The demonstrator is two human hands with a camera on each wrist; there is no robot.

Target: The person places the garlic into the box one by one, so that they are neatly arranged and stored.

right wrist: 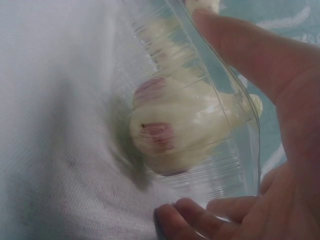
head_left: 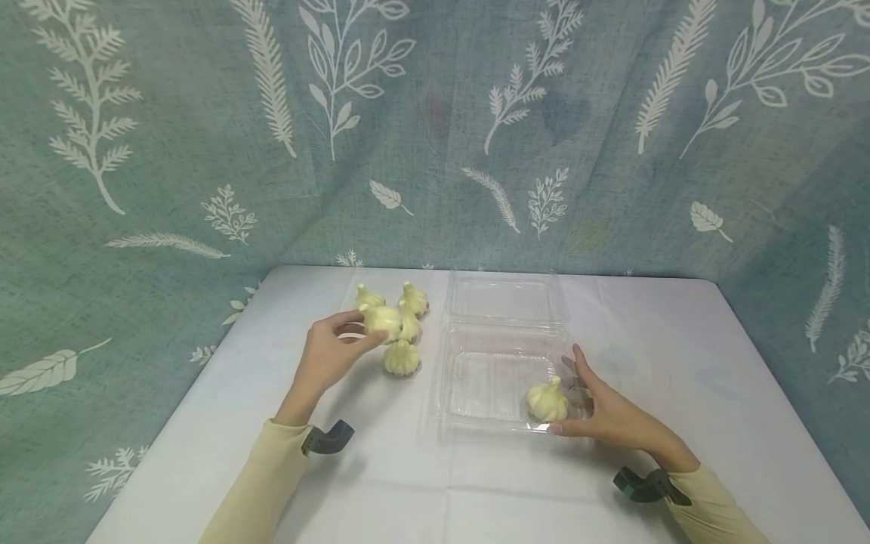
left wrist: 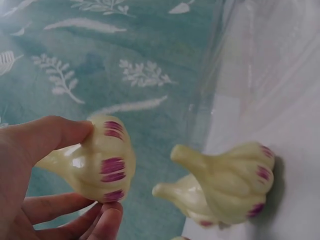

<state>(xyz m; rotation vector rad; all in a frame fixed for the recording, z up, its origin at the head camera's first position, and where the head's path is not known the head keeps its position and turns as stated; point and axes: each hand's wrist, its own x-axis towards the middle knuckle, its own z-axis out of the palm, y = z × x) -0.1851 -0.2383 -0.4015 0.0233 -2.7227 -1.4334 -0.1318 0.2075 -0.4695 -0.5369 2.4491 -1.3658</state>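
Currently, from the left, a patterned cloth with white leaf prints hangs beside and behind the white-covered table. A beige sleeve comes in over the table's near left part, a dark wrist device at its cuff. Beyond it the left hand pinches a garlic bulb between thumb and fingertips, toward the table's far left corner; in the left wrist view its stem runs back toward the palm and purple streaks mark its lower part.

Just right of the hand stand four loose bulbs, close together: one and another nearest the table's far edge, a third partly behind the held one, and a fourth nearest the person.

Next comes a clear container, lying open, its lid folded back toward the table's far edge. A single bulb stands stem up inside, in the near right corner. Around that corner the right hand holds the container, thumb on the near side and fingers apart from it along the right wall. A second wrist device and another sleeve reach in from the table's near right corner.
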